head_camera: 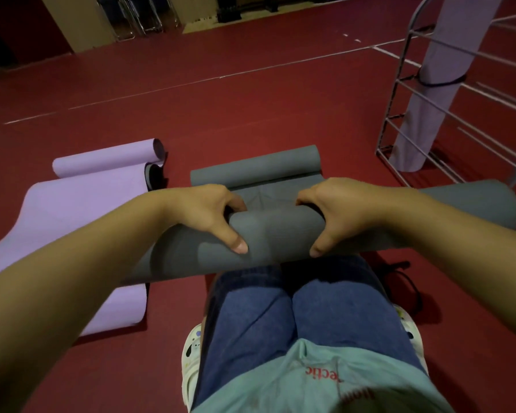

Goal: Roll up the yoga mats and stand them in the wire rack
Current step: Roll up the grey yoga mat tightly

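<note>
Over our knees, above the red floor (251, 108), our left hand (203, 210) and right hand (343, 207) each clamp the grey mat (268, 234), fingers curled around its roll. Far end curls on the floor; lilac mat (81, 198) lies left. Wire rack (405, 114) at right holds one rolled mat (441, 79) upright

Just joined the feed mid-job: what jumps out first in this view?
Both hands, left hand and right hand, grip a thick grey rolled yoga mat at centre, above the knees. A half-unrolled lilac yoga mat lies on the red floor at left. At right, a rolled pale purple mat stands in the grey wire rack.
</note>
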`<control>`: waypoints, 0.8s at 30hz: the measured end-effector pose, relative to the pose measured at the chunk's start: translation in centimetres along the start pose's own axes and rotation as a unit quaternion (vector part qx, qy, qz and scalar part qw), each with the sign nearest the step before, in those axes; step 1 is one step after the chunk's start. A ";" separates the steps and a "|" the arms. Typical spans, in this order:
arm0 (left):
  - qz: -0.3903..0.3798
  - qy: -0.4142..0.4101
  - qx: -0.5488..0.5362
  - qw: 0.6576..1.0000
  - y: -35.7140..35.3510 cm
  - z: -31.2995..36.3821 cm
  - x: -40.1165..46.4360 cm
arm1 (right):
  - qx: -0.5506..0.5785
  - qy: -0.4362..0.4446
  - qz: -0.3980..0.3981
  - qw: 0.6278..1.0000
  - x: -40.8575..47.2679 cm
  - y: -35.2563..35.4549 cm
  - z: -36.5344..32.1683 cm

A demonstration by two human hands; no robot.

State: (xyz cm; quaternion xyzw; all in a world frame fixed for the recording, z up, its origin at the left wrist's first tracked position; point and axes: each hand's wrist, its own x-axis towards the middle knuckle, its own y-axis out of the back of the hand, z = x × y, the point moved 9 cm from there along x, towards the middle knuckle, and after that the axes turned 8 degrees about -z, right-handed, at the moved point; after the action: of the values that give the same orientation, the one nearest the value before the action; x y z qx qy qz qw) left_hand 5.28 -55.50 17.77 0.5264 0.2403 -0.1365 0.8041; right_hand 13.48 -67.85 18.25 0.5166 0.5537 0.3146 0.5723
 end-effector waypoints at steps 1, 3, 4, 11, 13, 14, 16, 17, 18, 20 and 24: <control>-0.013 -0.009 -0.012 1.000 -0.3 0.8 -1.0 | 0.009 0.010 -0.009 1.000 -1.2 0.1 -0.4; -0.049 -0.023 -0.027 0.998 -1.4 2.3 -2.9 | 0.034 0.030 -0.032 0.998 -3.5 -0.1 -1.6; -0.069 -0.025 -0.025 0.997 -2.2 2.9 -3.5 | 0.045 0.036 -0.046 0.997 -4.4 -0.6 -2.1; -0.158 0.021 -0.048 0.986 -8.9 0.9 -1.3 | 0.095 0.022 -0.124 0.988 -2.9 -6.6 -2.4; -0.167 0.023 -0.092 0.981 -8.8 -0.3 -0.6 | 0.118 0.018 -0.154 0.981 -2.0 -6.6 -1.8; -0.182 0.024 -0.105 0.977 -8.7 -0.7 -0.3 | 0.126 0.017 -0.172 0.977 -1.7 -6.6 -1.6; -0.221 0.029 -0.133 0.966 -8.9 -1.1 0.4 | 0.133 0.016 -0.212 0.968 -1.1 -6.8 -1.3; -0.237 0.029 -0.149 0.960 -9.0 -1.1 0.8 | 0.133 0.014 -0.229 0.964 -0.7 -6.9 -1.2; -0.249 0.027 -0.164 0.954 -9.1 -1.0 1.1 | 0.132 0.010 -0.239 0.962 -0.4 -6.8 -1.1; -0.274 0.027 -0.184 0.943 -9.2 -1.2 1.5 | 0.126 0.000 -0.245 0.961 -0.2 -6.5 -0.8; -0.309 0.021 -0.197 0.930 -9.6 -1.5 1.9 | 0.098 0.013 -0.091 0.991 -1.3 -3.9 -1.6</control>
State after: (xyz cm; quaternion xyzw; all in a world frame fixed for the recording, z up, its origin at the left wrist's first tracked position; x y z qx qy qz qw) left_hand 2.01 -57.98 8.79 0.2595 0.4304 -0.3171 0.8042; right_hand 10.89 -69.72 15.26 0.5132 0.6340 0.2120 0.5383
